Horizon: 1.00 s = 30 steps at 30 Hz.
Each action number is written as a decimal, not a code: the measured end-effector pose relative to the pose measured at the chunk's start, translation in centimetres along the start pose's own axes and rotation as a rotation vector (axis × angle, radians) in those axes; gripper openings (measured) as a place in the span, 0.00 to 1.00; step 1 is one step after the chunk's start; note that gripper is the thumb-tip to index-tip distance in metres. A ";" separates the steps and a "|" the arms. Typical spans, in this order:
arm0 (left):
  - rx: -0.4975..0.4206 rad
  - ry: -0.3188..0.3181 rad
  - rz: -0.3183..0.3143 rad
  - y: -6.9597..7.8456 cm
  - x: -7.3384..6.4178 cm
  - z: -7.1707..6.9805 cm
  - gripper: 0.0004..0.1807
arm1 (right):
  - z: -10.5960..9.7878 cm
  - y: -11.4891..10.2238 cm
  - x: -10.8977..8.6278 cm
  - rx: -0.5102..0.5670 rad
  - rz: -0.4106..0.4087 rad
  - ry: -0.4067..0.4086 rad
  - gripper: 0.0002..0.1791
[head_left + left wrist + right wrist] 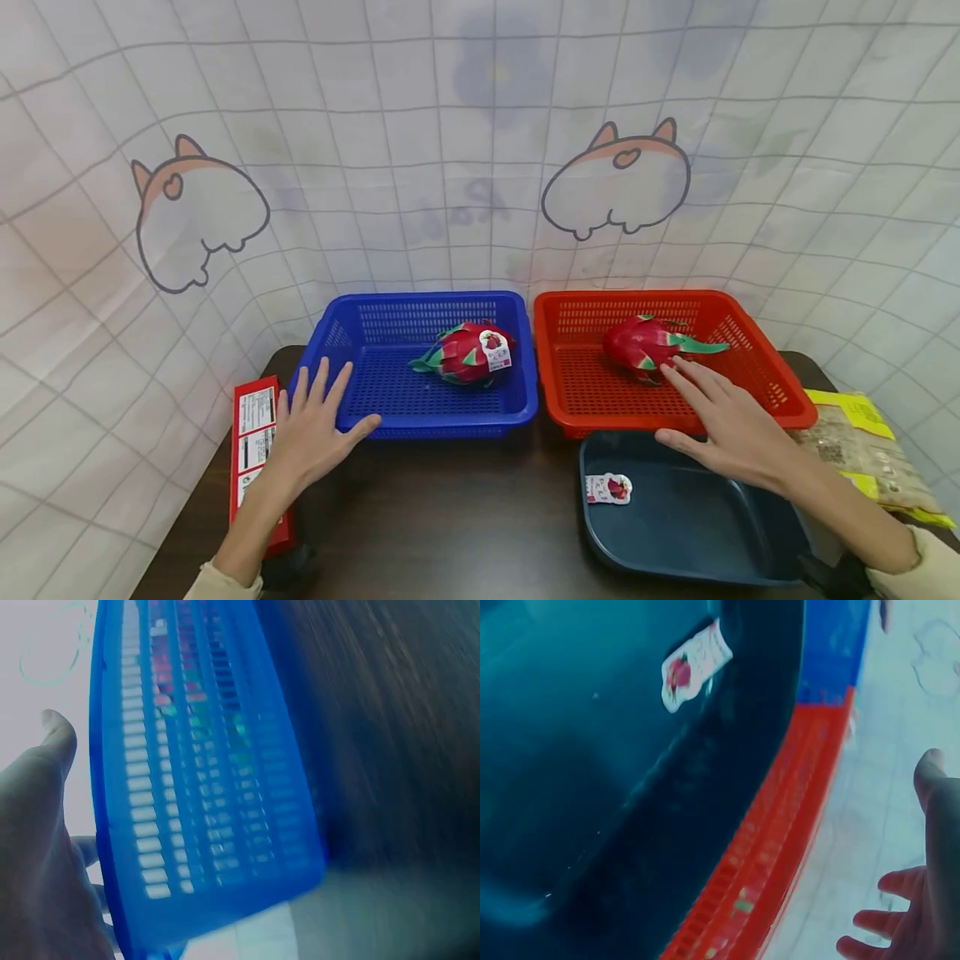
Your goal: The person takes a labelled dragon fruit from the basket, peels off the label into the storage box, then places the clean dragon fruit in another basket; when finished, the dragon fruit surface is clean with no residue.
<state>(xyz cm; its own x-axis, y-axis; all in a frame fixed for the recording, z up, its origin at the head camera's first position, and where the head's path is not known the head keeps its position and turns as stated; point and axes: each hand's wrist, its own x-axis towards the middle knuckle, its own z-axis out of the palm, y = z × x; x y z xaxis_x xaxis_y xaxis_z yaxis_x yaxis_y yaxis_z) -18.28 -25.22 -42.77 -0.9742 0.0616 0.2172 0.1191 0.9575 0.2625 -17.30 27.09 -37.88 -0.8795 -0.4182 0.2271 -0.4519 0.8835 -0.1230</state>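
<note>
Left hand (315, 435) and right hand (729, 427) are released. Blue basket (386, 383) and red basket (592, 400) each hold one dragon fruit (465, 354); loading looks complete from here.

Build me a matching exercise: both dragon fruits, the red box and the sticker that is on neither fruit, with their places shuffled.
1. Dragon fruit with a sticker
2. Dragon fruit with no sticker showing
3. Red box
4. Sticker on neither fruit

A. In the dark tray
B. In the red basket
C. To the left of the blue basket
D. Inside the blue basket

Pairs: 1-D, 2-B, 3-C, 4-A
</note>
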 end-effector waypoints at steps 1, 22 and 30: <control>-0.008 0.001 -0.014 -0.4 -0.1 -0.1 0.52 | 0.0 -0.5 0.4 0.003 -0.016 -0.014 0.48; -0.302 -0.060 -0.198 -4.8 -1.0 -0.7 0.56 | 0.2 -9.1 14.0 0.193 -0.176 -0.232 0.48; -0.344 -0.054 -0.187 -5.0 -0.9 -0.4 0.57 | 0.6 -11.1 21.0 0.380 -0.186 -0.267 0.46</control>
<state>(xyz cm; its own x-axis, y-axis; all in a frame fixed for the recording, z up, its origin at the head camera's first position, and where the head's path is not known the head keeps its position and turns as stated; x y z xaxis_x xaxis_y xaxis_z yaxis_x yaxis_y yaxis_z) -17.88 -30.14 -43.93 -0.9927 -0.0815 0.0887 -0.0128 0.8037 0.5949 -30.84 8.33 -32.33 -0.7639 -0.6447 0.0294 -0.5835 0.6705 -0.4582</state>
